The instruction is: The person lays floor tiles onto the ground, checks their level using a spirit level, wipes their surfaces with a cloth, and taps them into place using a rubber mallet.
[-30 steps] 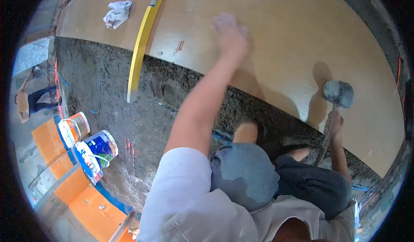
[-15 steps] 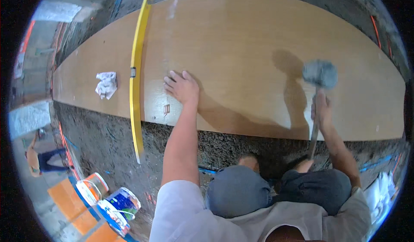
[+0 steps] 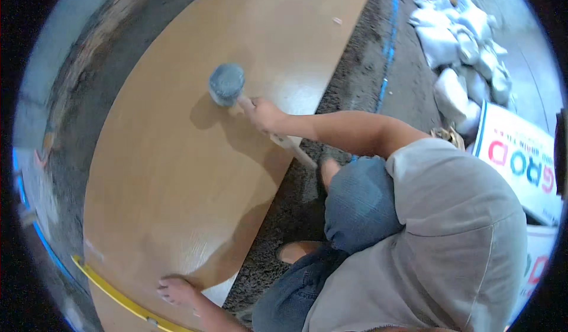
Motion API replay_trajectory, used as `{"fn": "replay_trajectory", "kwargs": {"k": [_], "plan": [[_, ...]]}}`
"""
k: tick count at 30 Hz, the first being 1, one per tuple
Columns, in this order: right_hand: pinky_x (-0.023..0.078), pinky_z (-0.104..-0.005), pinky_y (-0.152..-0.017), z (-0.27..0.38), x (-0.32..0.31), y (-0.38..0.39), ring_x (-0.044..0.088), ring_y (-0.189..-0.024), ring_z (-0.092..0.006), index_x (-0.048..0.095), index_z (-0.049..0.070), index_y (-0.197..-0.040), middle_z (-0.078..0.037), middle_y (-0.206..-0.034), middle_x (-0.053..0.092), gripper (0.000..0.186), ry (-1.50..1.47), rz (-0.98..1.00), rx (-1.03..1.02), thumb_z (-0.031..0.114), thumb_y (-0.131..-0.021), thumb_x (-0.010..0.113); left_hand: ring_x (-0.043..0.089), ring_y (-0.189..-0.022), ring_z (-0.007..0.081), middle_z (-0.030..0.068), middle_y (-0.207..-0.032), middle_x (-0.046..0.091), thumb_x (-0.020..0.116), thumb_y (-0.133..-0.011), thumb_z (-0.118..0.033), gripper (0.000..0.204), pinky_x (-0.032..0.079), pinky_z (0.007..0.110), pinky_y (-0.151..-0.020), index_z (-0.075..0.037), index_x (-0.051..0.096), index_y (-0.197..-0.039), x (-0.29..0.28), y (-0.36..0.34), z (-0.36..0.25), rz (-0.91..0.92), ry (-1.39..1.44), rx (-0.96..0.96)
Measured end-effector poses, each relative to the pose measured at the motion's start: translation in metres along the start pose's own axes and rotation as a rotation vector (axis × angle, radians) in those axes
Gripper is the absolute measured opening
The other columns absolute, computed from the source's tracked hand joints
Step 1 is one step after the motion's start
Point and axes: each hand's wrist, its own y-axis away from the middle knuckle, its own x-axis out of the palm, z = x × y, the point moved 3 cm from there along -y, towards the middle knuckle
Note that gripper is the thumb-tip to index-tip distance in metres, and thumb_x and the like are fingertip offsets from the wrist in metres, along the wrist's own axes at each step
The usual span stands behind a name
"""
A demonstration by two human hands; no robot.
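Observation:
A large wood-coloured panel (image 3: 171,172) lies flat on a rough grey bed. My right hand (image 3: 263,114) grips the pale handle of a grey rubber mallet (image 3: 226,83), whose head rests on or just above the panel's far part. My left hand (image 3: 174,289) lies with fingers spread on the near end of the panel, close beside a long yellow spirit level (image 3: 115,293) lying across it. My knees and one bare foot are at the panel's right edge.
Rough grey mortar ground (image 3: 349,89) runs along the panel's right side, with a blue line (image 3: 387,42) on it. Several white sacks (image 3: 464,36) are piled at upper right. A white box with coloured lettering (image 3: 520,160) stands at right.
The view has swung round, so the panel now runs up and down. My right hand has moved the mallet over the panel's middle. My left hand stays flat on the panel by the level.

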Motion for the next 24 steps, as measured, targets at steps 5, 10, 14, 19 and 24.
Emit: {"fn": "replay_trajectory", "kwargs": {"k": [5, 10, 14, 19, 24], "plan": [[0.04, -0.0303, -0.039, -0.013, -0.052, 0.004, 0.047, -0.045, -0.0141, 0.051, 0.002, -0.083, -0.004, -0.059, 0.047, 0.054, -0.017, -0.019, 0.015, 0.055, -0.091, 0.043, 0.055, -0.103, 0.0377, 0.0173, -0.113, 0.056, 0.033, -0.094, -0.042, 0.046, 0.045, 0.05, -0.083, -0.004, 0.052, -0.111, 0.023, -0.006, 0.012, 0.098, 0.02, 0.022], [0.04, -0.0306, -0.039, -0.025, -0.095, 0.008, 0.048, -0.044, -0.0153, 0.054, 0.0, -0.082, -0.006, -0.059, 0.049, 0.057, -0.104, -0.179, -0.159, 0.056, -0.09, 0.043, 0.053, -0.107, 0.0381, 0.021, -0.115, 0.055, 0.046, -0.092, -0.035, 0.044, 0.043, 0.05, -0.09, 0.001, 0.051, -0.118, 0.01, -0.035, -0.04, 0.1, 0.305, 0.06], [0.045, -0.0375, -0.053, -0.038, -0.11, 0.011, 0.056, -0.056, -0.0233, 0.06, -0.002, -0.086, -0.013, -0.065, 0.056, 0.062, 0.084, -0.082, 0.06, 0.057, -0.091, 0.039, 0.036, -0.127, 0.0395, 0.0245, -0.135, 0.041, 0.052, -0.091, -0.024, 0.051, 0.026, 0.047, -0.108, 0.005, 0.041, -0.131, -0.067, -0.008, -0.223, 0.009, 0.76, 0.875], [0.047, -0.0449, -0.066, 0.006, -0.131, -0.03, 0.061, -0.066, -0.0319, 0.064, -0.004, -0.087, -0.021, -0.07, 0.062, 0.069, 0.06, -0.195, -0.136, 0.058, -0.092, 0.033, 0.021, -0.136, 0.0358, 0.0187, -0.148, 0.023, 0.051, -0.091, -0.032, 0.061, 0.016, 0.048, -0.111, 0.001, 0.031, -0.139, -0.187, 0.1, -0.403, -0.035, 0.682, 1.402], [0.046, -0.0382, -0.058, 0.012, -0.163, -0.047, 0.058, -0.059, -0.0247, 0.06, -0.003, -0.083, -0.015, -0.067, 0.058, 0.066, -0.029, -0.223, -0.17, 0.058, -0.091, 0.037, 0.018, -0.138, 0.035, 0.0173, -0.149, 0.021, 0.045, -0.091, -0.041, 0.066, 0.013, 0.049, -0.111, -0.001, 0.028, -0.14, -0.23, 0.151, -0.45, 0.006, 0.545, 1.436]]}}
